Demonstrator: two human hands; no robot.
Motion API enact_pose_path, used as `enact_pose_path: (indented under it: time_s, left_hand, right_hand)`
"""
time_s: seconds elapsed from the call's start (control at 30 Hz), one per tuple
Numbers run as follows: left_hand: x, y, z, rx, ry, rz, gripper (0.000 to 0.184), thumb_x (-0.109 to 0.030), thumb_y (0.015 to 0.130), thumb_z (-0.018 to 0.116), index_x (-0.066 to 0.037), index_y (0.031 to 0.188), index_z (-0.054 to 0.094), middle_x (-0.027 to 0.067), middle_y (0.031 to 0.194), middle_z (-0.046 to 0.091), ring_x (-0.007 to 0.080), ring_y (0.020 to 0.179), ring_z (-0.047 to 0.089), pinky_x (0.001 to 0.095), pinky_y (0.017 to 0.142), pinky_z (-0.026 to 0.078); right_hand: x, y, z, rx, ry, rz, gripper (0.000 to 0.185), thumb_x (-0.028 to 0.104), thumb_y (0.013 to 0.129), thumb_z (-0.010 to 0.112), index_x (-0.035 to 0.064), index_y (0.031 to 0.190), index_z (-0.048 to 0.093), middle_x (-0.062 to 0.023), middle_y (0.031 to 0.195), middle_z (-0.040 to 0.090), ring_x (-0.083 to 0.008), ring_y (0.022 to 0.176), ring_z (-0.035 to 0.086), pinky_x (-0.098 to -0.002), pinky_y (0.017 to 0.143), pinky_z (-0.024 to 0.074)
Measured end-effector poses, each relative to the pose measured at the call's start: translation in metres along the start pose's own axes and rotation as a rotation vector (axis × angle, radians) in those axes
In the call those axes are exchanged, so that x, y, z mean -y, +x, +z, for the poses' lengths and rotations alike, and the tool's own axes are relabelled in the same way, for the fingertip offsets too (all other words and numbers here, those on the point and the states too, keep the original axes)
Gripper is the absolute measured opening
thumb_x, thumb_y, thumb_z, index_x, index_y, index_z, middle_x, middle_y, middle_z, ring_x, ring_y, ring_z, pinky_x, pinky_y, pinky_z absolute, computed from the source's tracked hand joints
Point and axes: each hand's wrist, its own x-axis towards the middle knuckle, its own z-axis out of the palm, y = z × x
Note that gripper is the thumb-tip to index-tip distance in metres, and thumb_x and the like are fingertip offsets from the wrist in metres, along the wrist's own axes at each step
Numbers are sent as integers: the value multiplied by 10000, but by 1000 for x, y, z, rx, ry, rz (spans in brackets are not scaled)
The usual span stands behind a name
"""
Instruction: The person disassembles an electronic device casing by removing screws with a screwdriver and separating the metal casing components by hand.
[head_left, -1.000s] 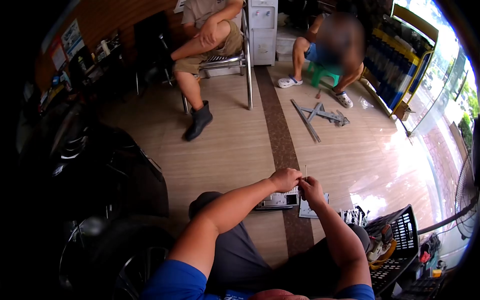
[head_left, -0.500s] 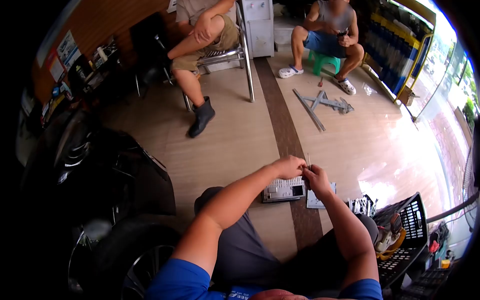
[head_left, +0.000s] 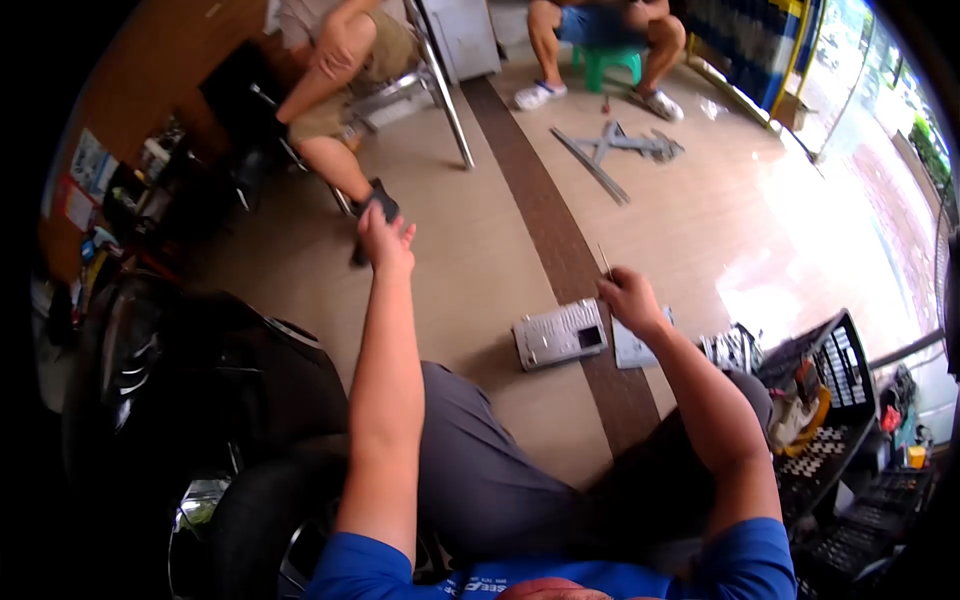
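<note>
My left hand (head_left: 388, 240) is stretched out forward and to the left, fingers apart, with nothing seen in it. Behind it in the view is the dark boot of a seated person. My right hand (head_left: 630, 295) is closed on a thin screwdriver (head_left: 604, 259); its slim shaft points up and its handle is hidden in the fingers. Just left of and below that hand, a silvery metal device case (head_left: 556, 345) with slots and a dark square opening rests on the floor. A flat metal plate (head_left: 632, 349) lies beside it, partly behind my right wrist.
A black plastic crate (head_left: 845, 365) with tools stands at the right, near metal parts (head_left: 733, 347). A motor vehicle with a wheel (head_left: 265, 510) is close on my left. Metal brackets (head_left: 610, 150) lie ahead, before a person on a green stool (head_left: 607, 68). Another person sits on a metal-framed chair (head_left: 440, 90).
My left hand has left my right hand and swung out to the left, opening. My right hand keeps the screwdriver above the plate. The view has shifted, and the case is fully uncovered.
</note>
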Motion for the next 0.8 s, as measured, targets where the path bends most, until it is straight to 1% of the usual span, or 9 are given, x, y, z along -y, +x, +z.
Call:
enact_pose_path:
  time_s: [0.07,0.1,0.17,0.2,0.3,0.37,0.5,0.57,0.8]
  left_hand:
    - [39,22,-8,346,399,153,377,-261,901,636,-76,1216,543,16,968,609,120,795,577,275,547,478]
    - [42,19,-8,609,808,202,423,-254,934,605,-48,1284,486,-12,985,588,92,793,561,244,627,474]
    - [78,27,-17,1018,1046,139,512,-265,926,620,-27,1351,463,16,1025,607,73,833,541,212,664,436]
    - [49,-21,3,1063,1321,-32,543,-293,926,619,-36,1373,451,54,1091,613,95,917,558,240,718,458]
    - [54,-39,21,1157,1467,-193,550,-320,921,618,-40,1367,461,121,1180,611,168,1036,578,300,836,478]
    - [72,-30,25,1126,1360,226,551,-319,915,619,-31,1360,469,177,1229,596,245,1107,580,354,930,463]
    - [75,-46,39,1228,1439,191,557,-309,910,618,-14,1357,465,225,1270,570,302,1188,552,371,988,437]
    - [82,-57,39,1253,1457,197,556,-309,908,618,-18,1356,467,233,1287,556,318,1196,546,376,995,434]
    - [101,-61,48,1373,1580,303,550,-307,906,611,-23,1355,465,241,1305,542,353,1215,527,394,1018,422]
  right_hand:
    - [-23,15,0,-42,-119,-39,271,234,853,617,-28,901,664,-212,764,659,-269,706,653,-386,659,494]
    - [-45,26,0,-39,-128,-116,273,237,844,618,-24,908,665,-230,782,656,-314,730,660,-402,666,497]
    - [-52,24,-8,-93,-185,-91,255,225,829,610,-13,903,666,-245,819,654,-370,782,657,-419,703,506]
    - [-59,22,-12,-118,-266,-61,225,205,826,594,0,880,669,-246,842,657,-403,821,643,-436,733,510]
    - [-130,28,-20,-78,-575,83,204,151,841,534,17,878,683,-258,879,660,-412,891,639,-465,794,517]
    - [-176,27,-27,-9,-722,206,219,130,848,516,5,902,687,-266,966,659,-409,941,641,-479,824,520]
    - [-218,31,-19,-81,-799,24,130,51,786,571,-39,797,665,-276,802,654,-402,784,657,-465,711,521]
    - [-201,34,-18,-64,-465,232,127,54,778,580,-42,791,663,-239,756,659,-335,713,657,-430,668,521]
    - [-284,56,-15,6,-580,347,151,88,772,599,-42,816,659,-193,720,658,-290,682,649,-405,647,516]
